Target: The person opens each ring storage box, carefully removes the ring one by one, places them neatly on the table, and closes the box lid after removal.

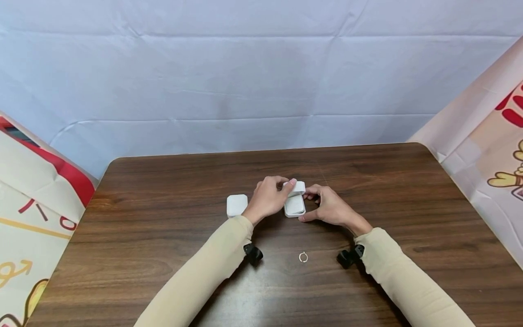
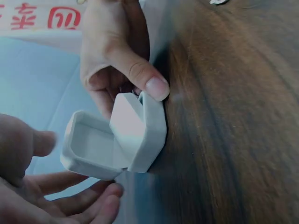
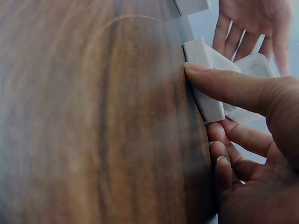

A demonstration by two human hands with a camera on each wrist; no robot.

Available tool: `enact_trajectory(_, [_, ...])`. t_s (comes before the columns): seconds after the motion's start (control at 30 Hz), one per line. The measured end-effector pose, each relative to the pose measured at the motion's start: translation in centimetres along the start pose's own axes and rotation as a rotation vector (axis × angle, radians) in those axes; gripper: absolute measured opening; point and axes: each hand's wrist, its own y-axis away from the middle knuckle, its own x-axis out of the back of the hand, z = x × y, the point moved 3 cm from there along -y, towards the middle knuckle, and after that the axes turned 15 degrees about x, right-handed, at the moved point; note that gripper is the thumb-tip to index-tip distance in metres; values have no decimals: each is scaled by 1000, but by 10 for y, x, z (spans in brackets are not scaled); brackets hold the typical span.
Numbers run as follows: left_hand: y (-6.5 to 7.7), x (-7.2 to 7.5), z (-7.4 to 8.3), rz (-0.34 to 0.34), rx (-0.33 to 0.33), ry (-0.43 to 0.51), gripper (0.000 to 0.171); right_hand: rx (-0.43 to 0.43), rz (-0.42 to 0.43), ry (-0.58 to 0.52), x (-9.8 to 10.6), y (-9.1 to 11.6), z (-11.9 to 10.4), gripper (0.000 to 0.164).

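Observation:
A small white ring box point(image 1: 295, 214) sits on the table with its hinged lid point(image 2: 93, 144) raised. Inside its base, a white insert point(image 2: 127, 122) sits tilted, one edge sticking up. My right hand point(image 1: 333, 208) grips the base from the right, thumb point(image 3: 224, 86) on the near side and fingers curled at the back. Around the raised lid is my left hand point(image 1: 267, 197), its thumb apart from the lid in the left wrist view and its fingers loosely extended behind it. Closer to me, a thin ring point(image 1: 303, 257) lies on the tabletop.
Another white box point(image 1: 237, 205), closed, stands left of my left hand. Everything rests on a dark wooden table point(image 1: 163, 190). Pale cloth point(image 1: 245, 81) hangs behind its far edge, and printed sheets flank both sides.

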Motion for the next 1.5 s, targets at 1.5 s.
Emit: enact_trajectory(1.5, [18,-9,-7,45,-189,-203,48,4,-11,6,0,1,-2,65])
